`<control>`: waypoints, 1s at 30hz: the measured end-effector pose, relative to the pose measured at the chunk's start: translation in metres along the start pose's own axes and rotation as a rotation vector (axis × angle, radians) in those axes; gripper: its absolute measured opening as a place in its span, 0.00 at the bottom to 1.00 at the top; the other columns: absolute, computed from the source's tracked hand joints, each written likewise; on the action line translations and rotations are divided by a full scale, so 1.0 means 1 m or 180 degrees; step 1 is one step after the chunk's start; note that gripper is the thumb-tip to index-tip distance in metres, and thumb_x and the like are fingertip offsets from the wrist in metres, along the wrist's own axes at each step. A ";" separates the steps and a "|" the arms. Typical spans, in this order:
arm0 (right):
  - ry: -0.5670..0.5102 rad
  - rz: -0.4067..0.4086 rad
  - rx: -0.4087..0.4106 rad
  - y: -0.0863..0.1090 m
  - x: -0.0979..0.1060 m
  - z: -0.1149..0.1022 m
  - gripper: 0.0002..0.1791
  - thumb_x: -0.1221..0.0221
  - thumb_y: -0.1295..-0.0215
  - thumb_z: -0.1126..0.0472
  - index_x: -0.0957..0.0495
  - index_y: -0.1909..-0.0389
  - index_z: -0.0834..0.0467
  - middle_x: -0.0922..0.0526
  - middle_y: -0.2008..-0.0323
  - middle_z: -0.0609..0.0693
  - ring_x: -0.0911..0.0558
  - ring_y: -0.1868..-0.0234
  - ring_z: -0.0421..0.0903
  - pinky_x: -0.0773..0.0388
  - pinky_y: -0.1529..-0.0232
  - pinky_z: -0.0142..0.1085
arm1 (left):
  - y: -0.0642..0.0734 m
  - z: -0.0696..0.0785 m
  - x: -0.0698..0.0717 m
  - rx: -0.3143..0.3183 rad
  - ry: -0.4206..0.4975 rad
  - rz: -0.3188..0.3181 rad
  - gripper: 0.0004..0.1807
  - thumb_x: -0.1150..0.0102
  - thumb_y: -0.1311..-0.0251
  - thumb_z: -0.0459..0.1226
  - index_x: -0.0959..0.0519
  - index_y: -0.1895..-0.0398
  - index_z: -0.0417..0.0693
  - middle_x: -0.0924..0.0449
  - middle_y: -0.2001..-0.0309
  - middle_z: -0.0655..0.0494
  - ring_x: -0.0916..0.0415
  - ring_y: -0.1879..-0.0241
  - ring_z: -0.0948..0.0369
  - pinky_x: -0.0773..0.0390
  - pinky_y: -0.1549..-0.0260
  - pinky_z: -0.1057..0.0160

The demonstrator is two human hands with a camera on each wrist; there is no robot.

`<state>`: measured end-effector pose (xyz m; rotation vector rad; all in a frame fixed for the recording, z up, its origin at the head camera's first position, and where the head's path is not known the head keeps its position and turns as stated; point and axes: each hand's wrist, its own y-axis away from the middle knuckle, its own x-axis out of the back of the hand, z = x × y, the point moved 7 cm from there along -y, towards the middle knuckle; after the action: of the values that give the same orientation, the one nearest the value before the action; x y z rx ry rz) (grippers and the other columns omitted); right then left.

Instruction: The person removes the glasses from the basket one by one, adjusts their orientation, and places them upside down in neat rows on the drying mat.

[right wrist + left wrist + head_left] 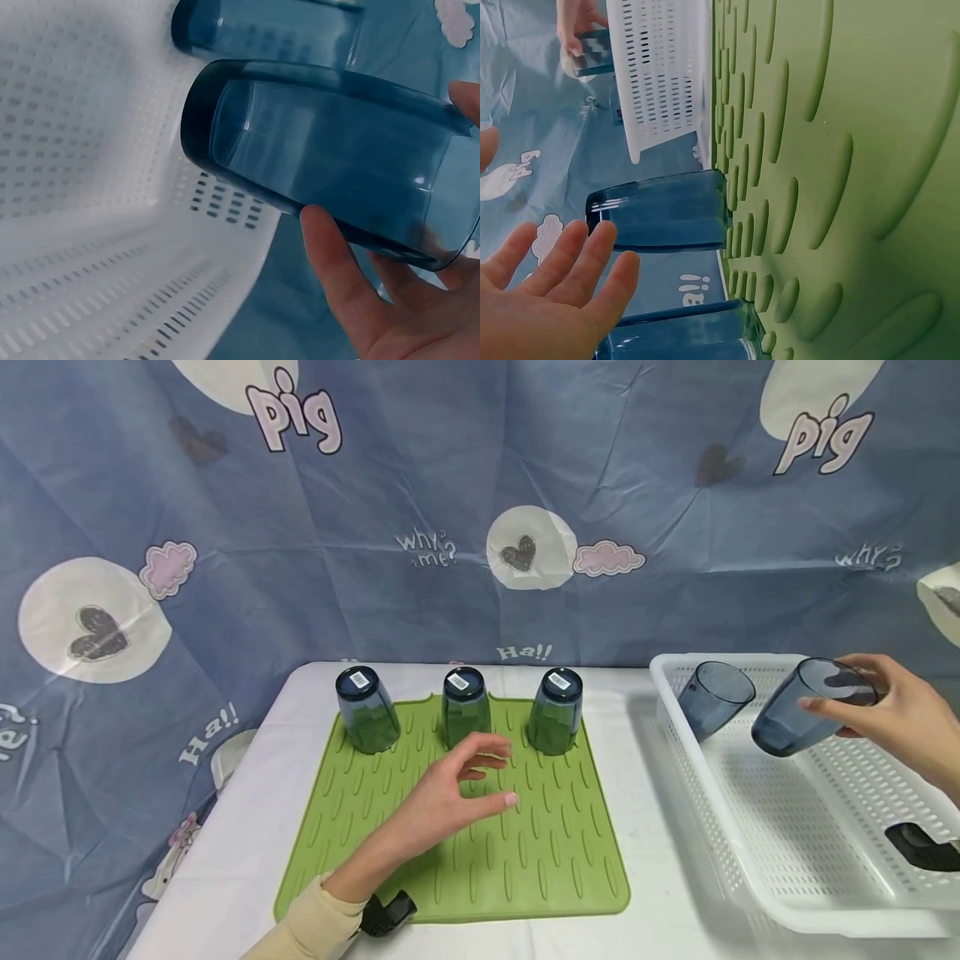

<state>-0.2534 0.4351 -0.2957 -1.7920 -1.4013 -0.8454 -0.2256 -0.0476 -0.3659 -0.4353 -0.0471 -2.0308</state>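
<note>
Blue backdrop; glass partly behind right hand

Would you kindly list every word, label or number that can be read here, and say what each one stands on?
"pig": twice, upper left and upper right of the blue backdrop cloth.
"why me?": middle of the cloth.
"Ha!!": cloth, lower left and lower middle.
"why": cloth, right; the rest is unclear.
Left-edge cloth lettering: cut off.
White stickers on three upturned blue glasses: too small to read.
</note>
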 end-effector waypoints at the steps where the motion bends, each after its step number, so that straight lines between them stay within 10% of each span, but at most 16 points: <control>1: -0.0001 0.0010 0.0017 0.003 0.001 -0.002 0.54 0.32 0.40 0.47 0.53 0.27 0.71 0.45 0.35 0.82 0.20 0.79 0.44 0.25 0.80 0.31 | 0.000 0.000 0.000 0.0009 -0.0001 0.0007 0.30 0.29 0.43 0.45 0.30 0.37 0.62 0.26 0.42 0.62 0.28 0.42 0.60 0.30 0.39 0.54; 16: -0.0261 0.0500 0.0178 0.033 0.013 -0.020 0.47 0.32 0.39 0.57 0.48 0.29 0.72 0.33 0.47 0.76 0.32 0.76 0.20 0.26 0.81 0.22 | -0.001 -0.001 0.000 0.0045 0.0076 0.0060 0.30 0.29 0.42 0.44 0.29 0.37 0.63 0.26 0.43 0.61 0.27 0.43 0.57 0.30 0.39 0.49; 24: -0.0794 0.0746 0.0346 0.054 0.016 -0.023 0.35 0.38 0.34 0.66 0.42 0.29 0.58 0.33 0.56 0.34 0.30 0.64 0.19 0.25 0.73 0.17 | -0.002 0.000 -0.002 0.0066 0.0056 0.0060 0.29 0.30 0.42 0.44 0.29 0.38 0.63 0.26 0.43 0.61 0.28 0.42 0.61 0.30 0.39 0.53; 30: -0.1133 0.0891 0.0465 0.060 0.016 -0.014 0.34 0.41 0.34 0.71 0.38 0.29 0.51 0.32 0.52 0.31 0.27 0.59 0.23 0.24 0.72 0.17 | -0.002 0.002 -0.005 0.0058 0.0093 0.0040 0.29 0.30 0.42 0.43 0.29 0.38 0.62 0.26 0.43 0.60 0.28 0.42 0.60 0.30 0.39 0.53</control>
<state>-0.1926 0.4220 -0.2826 -2.0288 -1.3406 -0.2800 -0.2251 -0.0421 -0.3654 -0.3933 -0.0448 -2.0224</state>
